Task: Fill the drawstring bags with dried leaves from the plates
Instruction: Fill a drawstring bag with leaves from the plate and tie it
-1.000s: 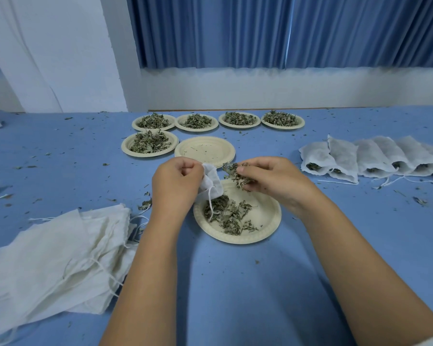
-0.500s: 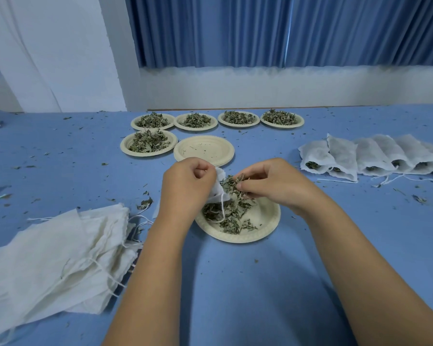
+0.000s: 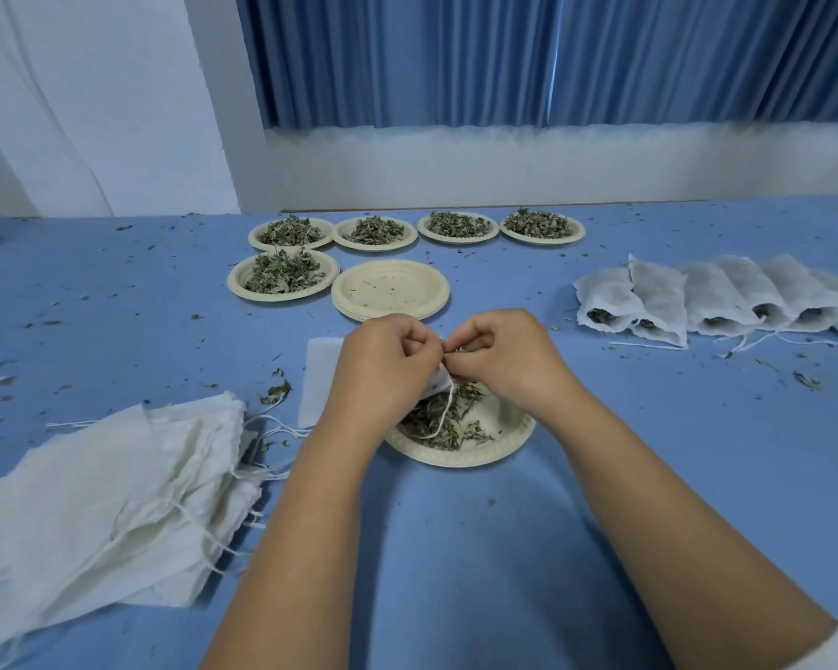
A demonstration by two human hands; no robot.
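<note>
A loose pile of empty drawstring bags (image 3: 107, 500) lay at the left of the blue table (image 3: 456, 573), its strings trailing toward the middle. Beyond it, five paper plates (image 3: 237, 281) heaped with dried leaves sat toward the far edge, four in a row and one nearer. A stack of empty plates (image 3: 390, 287) stood just beside that nearer one.

A flat white piece of fabric (image 3: 318, 379) showed just left of the left hand (image 3: 383, 374); whether it was part of the held bag could not be told. The left hand's fingers were curled tight around the mouth of a small drawstring bag (image 3: 437, 382), held above the near plate (image 3: 514, 440). The bag's string (image 3: 448, 408) hung down onto the remaining leaves (image 3: 451, 425) on that plate.

The right hand (image 3: 504, 360) met the left at the bag's opening, its fingertips pressed together on a pinch of dried leaves (image 3: 456, 350).

At the right, a row of filled bags (image 3: 697, 302) lay overlapping one another, leaves showing at their mouths. Leaf crumbs were scattered across the table.
</note>
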